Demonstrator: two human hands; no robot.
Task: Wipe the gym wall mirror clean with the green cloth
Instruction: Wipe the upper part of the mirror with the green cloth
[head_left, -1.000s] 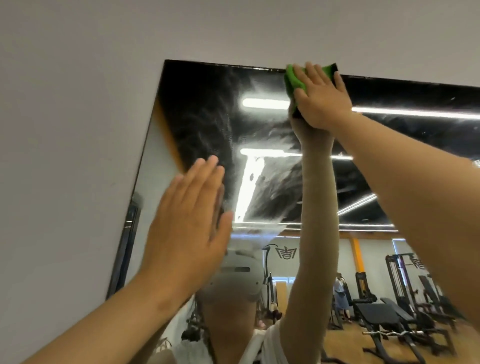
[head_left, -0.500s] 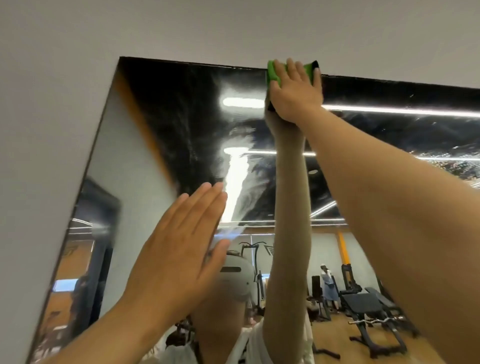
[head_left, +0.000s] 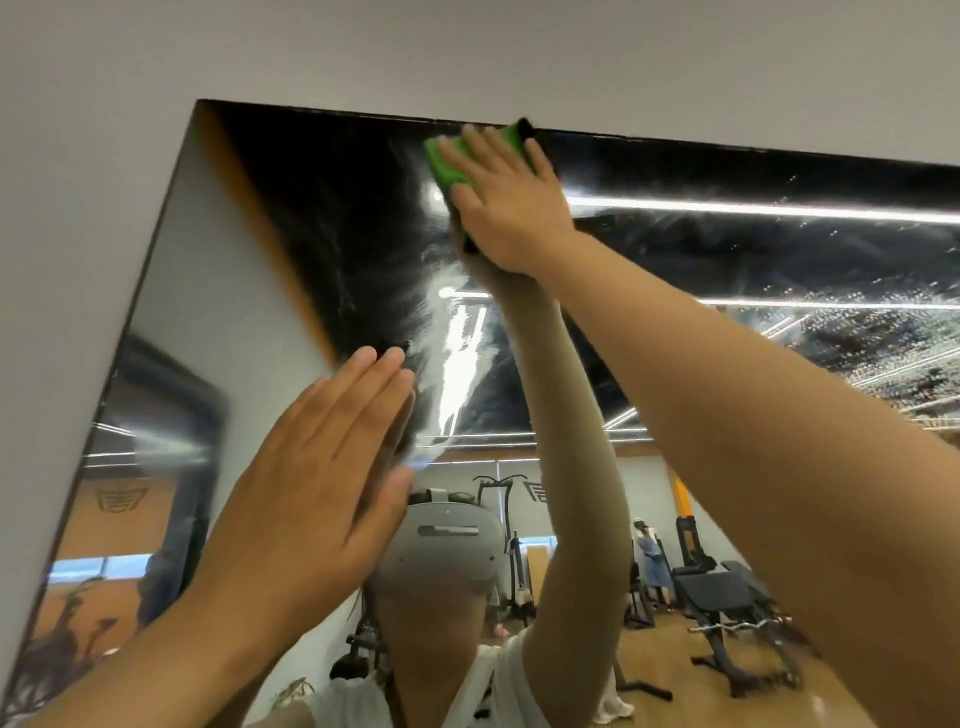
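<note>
The wall mirror (head_left: 291, 218) fills most of the head view, its top edge running across the upper part. My right hand (head_left: 506, 205) is stretched up near that top edge and presses the folded green cloth (head_left: 447, 166) flat against the glass with straight fingers. Only the cloth's left part and upper right corner show past the fingers. My left hand (head_left: 317, 488) lies lower and to the left, palm flat on the glass, fingers straight and together. Wet streaks run down the glass below the cloth, and droplets speckle the mirror at the right.
A plain grey wall (head_left: 78, 182) surrounds the mirror above and to the left. The glass reflects my arms, a grey headset, ceiling light strips and gym benches and machines (head_left: 727, 618) on a wooden floor, with a person standing far back.
My right hand has slid the cloth leftward along the top edge and tilted it. My left hand stays flat on the glass. The view has shifted, showing more of the mirror's left side.
</note>
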